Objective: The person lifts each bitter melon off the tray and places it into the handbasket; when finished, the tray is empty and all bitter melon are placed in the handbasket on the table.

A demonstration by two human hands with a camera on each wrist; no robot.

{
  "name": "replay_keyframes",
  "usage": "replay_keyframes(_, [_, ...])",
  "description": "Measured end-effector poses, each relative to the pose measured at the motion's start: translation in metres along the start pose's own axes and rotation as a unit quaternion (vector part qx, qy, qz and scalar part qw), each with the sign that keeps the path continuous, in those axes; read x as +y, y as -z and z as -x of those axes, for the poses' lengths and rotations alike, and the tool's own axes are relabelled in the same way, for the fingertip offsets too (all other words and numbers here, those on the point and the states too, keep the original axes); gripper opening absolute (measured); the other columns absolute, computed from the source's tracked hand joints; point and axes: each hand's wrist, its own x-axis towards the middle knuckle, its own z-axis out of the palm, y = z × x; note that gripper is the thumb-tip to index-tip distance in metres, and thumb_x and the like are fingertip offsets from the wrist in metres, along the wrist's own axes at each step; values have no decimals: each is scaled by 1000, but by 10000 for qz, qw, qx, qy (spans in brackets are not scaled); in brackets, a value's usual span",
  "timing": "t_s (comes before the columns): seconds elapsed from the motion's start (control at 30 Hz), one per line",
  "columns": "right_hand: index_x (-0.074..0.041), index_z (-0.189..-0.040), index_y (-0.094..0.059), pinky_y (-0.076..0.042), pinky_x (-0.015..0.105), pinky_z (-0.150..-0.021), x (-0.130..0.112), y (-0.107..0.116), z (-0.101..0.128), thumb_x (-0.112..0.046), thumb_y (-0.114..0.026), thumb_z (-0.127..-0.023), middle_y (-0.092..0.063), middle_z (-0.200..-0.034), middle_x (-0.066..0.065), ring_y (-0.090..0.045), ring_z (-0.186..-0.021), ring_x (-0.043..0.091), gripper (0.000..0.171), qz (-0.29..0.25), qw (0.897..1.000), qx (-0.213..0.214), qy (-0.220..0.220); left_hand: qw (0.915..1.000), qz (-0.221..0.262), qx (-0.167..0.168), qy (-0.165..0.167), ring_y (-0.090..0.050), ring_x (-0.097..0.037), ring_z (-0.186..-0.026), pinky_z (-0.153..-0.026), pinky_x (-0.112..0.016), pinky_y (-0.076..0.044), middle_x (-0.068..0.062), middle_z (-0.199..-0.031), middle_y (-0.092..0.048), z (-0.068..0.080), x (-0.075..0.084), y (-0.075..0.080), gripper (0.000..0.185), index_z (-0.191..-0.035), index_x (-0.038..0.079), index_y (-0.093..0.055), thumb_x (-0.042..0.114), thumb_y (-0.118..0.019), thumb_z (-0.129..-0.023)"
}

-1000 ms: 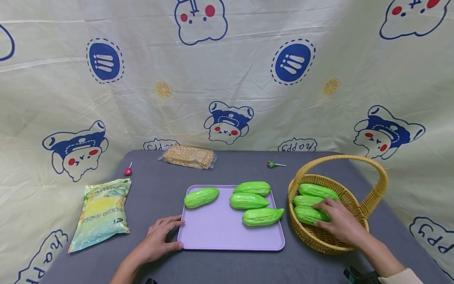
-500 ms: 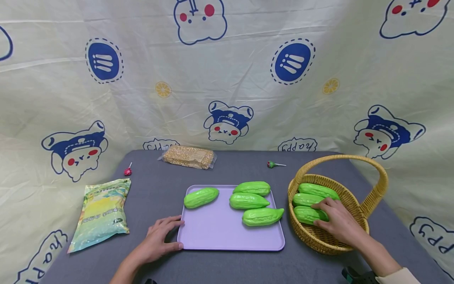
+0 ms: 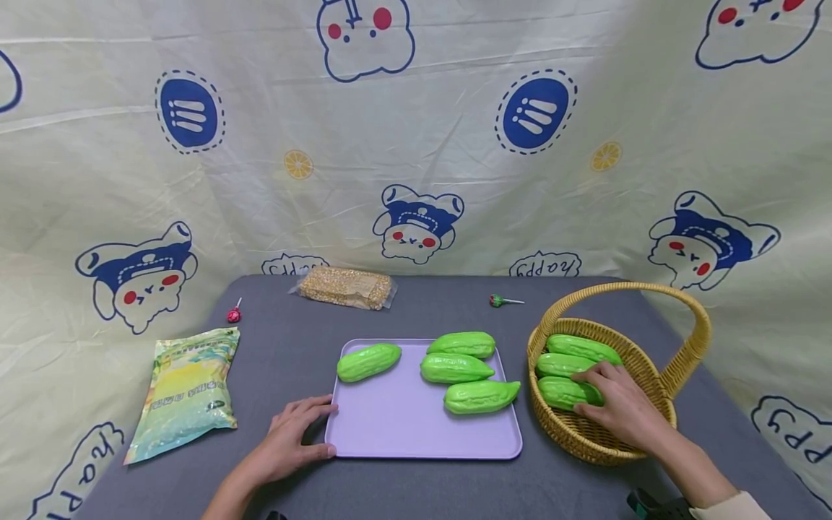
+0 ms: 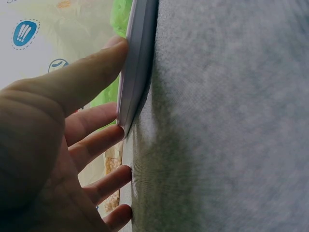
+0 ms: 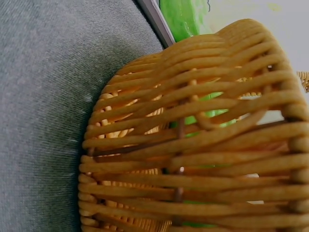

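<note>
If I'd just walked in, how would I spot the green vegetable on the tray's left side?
Find the purple tray on the grey table. In its far left corner lies the green vegetable. It sits alone, while the tray's three others bunch at the right.

"Where does the head camera look?"

"Forward and down over the table (image 3: 435,310), widest of all; tray (image 3: 390,426) at six o'clock, basket (image 3: 559,433) at four."

"And the left wrist's?"

"Close and tipped sideways: left hand (image 4: 50,142) at nine, tray rim, shared with the head view, near twelve."

"The right?"

"Sideways too, nearly against the basket's wall, which the head also sees."
</note>
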Motion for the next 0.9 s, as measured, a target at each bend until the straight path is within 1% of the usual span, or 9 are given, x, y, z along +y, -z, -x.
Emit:
replay_keyframes(0.27, [-7,-113,-65,-43,48,-79,-2,7,0,-25,-79,-72,-58,-104,10,-52,-98,29,46,-330,9993,-97,-146,10000,16,-43,66,-34,-34,-131,-97,-62,-24,-4,-144,-45,0,1,0,60,-128,17,-57,43,-74,-76])
replay_keyframes(0.47, [-8,-115,-64,-42,46,-78,-5,15,-1,-26,-78,-74,-57,-106,10,-51,-100,29,47,-429,9987,-139,-228,9999,21,-54,83,-34,-34,-131,-97,-62,-24,-4,-144,-45,0,1,1,61,-128,17,-57,43,-75,-76])
replay_keyframes(0.63, [-9,-115,-65,-41,45,-78,-12,20,-1,-24,-79,-74,-58,-106,9,-52,-101,28,46,-458,9989,66,-55,9999,2,-37,100,-34,-33,-131,-97,-62,-24,-3,-144,-46,0,1,1,61,-128,17,-57,43,-75,-75])
replay_keyframes(0.9, [-10,-113,-66,-42,47,-79,-32,29,-1,-23,-80,-72,-59,-105,7,-51,-101,26,45,-594,9970,443,208,10000,-11,-10,98,-35,-32,-131,-97,-60,-24,-3,-144,-46,0,1,0,60,-128,17,-57,42,-75,-76])
